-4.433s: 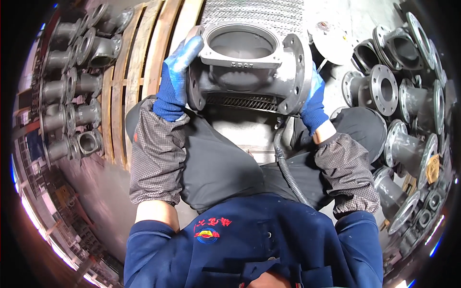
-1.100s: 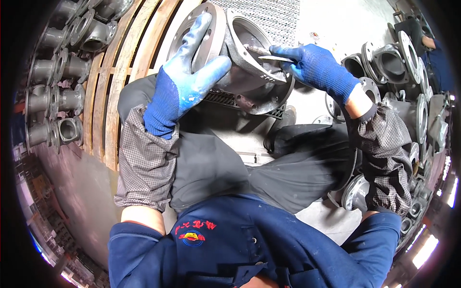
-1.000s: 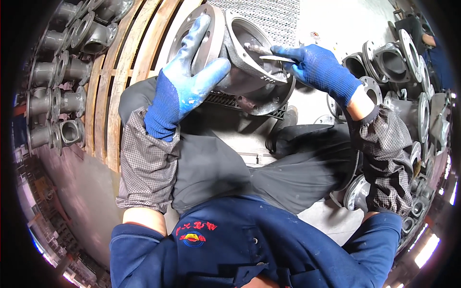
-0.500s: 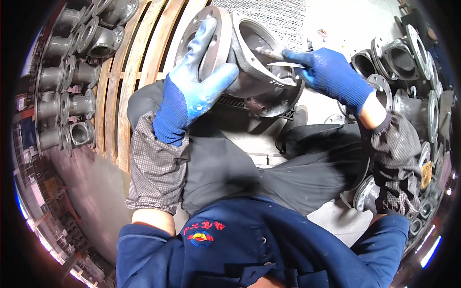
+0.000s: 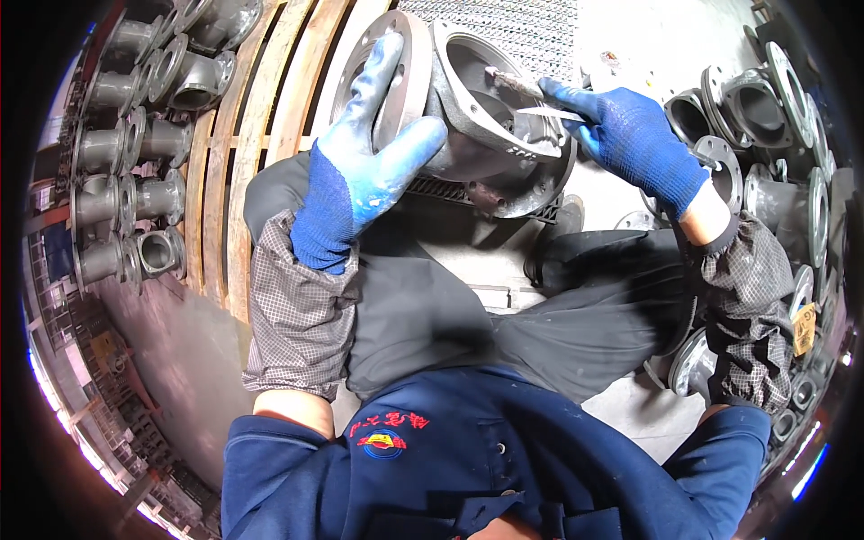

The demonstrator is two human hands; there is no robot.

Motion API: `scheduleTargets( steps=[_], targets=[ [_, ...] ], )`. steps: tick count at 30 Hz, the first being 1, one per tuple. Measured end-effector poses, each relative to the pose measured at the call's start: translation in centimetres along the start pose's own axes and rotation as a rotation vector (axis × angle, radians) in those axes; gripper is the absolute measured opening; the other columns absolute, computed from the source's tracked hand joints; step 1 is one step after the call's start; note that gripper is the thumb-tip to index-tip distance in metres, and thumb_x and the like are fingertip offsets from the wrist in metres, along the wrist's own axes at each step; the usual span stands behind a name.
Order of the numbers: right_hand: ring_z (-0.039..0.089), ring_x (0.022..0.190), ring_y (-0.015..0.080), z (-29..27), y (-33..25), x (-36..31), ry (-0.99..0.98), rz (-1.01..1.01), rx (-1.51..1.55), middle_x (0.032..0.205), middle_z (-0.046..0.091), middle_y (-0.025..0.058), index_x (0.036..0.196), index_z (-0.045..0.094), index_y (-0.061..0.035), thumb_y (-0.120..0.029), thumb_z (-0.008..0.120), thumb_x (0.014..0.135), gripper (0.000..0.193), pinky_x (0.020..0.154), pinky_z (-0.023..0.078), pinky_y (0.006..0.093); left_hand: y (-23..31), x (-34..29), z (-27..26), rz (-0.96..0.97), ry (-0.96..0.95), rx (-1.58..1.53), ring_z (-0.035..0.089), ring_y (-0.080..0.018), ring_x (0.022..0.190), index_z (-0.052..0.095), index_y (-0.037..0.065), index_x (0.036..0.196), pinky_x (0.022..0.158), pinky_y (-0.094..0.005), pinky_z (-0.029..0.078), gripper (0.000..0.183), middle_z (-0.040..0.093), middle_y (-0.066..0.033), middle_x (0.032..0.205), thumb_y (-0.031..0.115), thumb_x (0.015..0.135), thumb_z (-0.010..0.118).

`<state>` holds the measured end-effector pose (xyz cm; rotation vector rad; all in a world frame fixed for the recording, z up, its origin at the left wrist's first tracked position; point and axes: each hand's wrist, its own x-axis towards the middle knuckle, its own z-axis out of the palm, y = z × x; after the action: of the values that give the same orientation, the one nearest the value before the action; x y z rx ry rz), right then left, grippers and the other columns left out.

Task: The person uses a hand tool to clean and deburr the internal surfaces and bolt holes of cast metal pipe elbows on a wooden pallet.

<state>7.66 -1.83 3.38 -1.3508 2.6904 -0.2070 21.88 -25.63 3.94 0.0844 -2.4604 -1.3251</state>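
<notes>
A grey cast-iron valve body (image 5: 457,162) with round flanges is in front of me, its wide opening facing up. My left hand (image 5: 364,166), in a blue glove with a pale coated palm, lies with index finger and thumb spread on its left flange (image 5: 412,81). The left hand's other fingers are mostly hidden. At the opening's right side, my right hand (image 5: 634,135), also gloved in blue, is closed on a thin, pale, blade-like tool (image 5: 551,113). Its handle is hidden in the fist. The blade lies over the opening's rim. A brownish rough patch (image 5: 515,83) shows on the inner wall.
A wooden pallet (image 5: 256,117) lies to the left, with stacked flanged castings (image 5: 162,139) beyond it. More castings (image 5: 756,108) crowd the right side. A patterned metal mat (image 5: 513,36) is behind the valve body, and a black grate (image 5: 432,186) shows under it.
My right hand has shifted slightly right with the blade, uncovering more of the opening's inner wall. The left hand and the valve body keep their places.
</notes>
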Motion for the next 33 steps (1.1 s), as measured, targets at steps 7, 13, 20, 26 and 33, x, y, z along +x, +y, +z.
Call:
scheduleTargets(
  steps=[7,13,20,26,33],
  targets=[
    [0.064,0.067,0.0249,-0.4,0.6,0.3,-0.05,-0.02,0.027,0.074,0.064,0.0092,0.119,0.059,-0.0272,-0.023,0.058,0.086,0.034,0.061,0.052,0.0368,0.1,0.2,-0.7,0.193,-0.072,0.327,0.048,-0.0237,0.121,0.039,0.001,0.136,0.1,-0.03,0.037,0.067,0.044,-0.0199,0.136,0.016,0.077,0.069],
    [0.063,0.063,0.026,1.4,1.9,-0.4,0.022,-0.065,0.012,0.071,0.063,0.0098,0.124,0.055,-0.0312,-0.034,0.056,0.088,0.037,0.058,0.051,0.037,0.0,0.0,-0.2,-0.022,-0.039,-0.001,0.039,-0.0252,0.128,0.035,-0.002,0.137,0.105,-0.0314,0.03,0.07,0.041,-0.0194,0.138,0.016,0.078,0.068],
    [0.062,0.063,0.0264,1.6,1.6,-0.4,0.034,-0.08,0.056,0.071,0.063,0.0094,0.126,0.053,-0.03,-0.029,0.058,0.086,0.041,0.058,0.05,0.0376,0.4,0.1,-0.5,-0.037,-0.069,-0.072,0.033,-0.0236,0.131,0.032,-0.001,0.139,0.107,-0.0324,0.027,0.071,0.035,-0.0186,0.143,0.011,0.078,0.068],
    [0.063,0.066,0.0265,1.7,1.2,-0.4,-0.012,-0.008,0.11,0.075,0.064,0.0094,0.127,0.053,-0.0287,-0.026,0.06,0.085,0.043,0.061,0.05,0.0382,-0.1,0.0,-0.4,-0.013,-0.078,-0.069,0.034,-0.0235,0.131,0.032,-0.001,0.139,0.107,-0.0326,0.027,0.073,0.035,-0.0189,0.142,0.011,0.078,0.068],
    [0.063,0.069,0.0261,1.8,1.6,-0.4,0.01,-0.045,0.081,0.077,0.065,0.0091,0.128,0.051,-0.03,-0.028,0.06,0.085,0.044,0.063,0.05,0.0381,-0.4,-0.1,-0.2,-0.006,-0.062,-0.138,0.035,-0.0237,0.13,0.031,-0.002,0.139,0.106,-0.0324,0.028,0.074,0.037,-0.0187,0.141,0.011,0.077,0.069]
  ],
)
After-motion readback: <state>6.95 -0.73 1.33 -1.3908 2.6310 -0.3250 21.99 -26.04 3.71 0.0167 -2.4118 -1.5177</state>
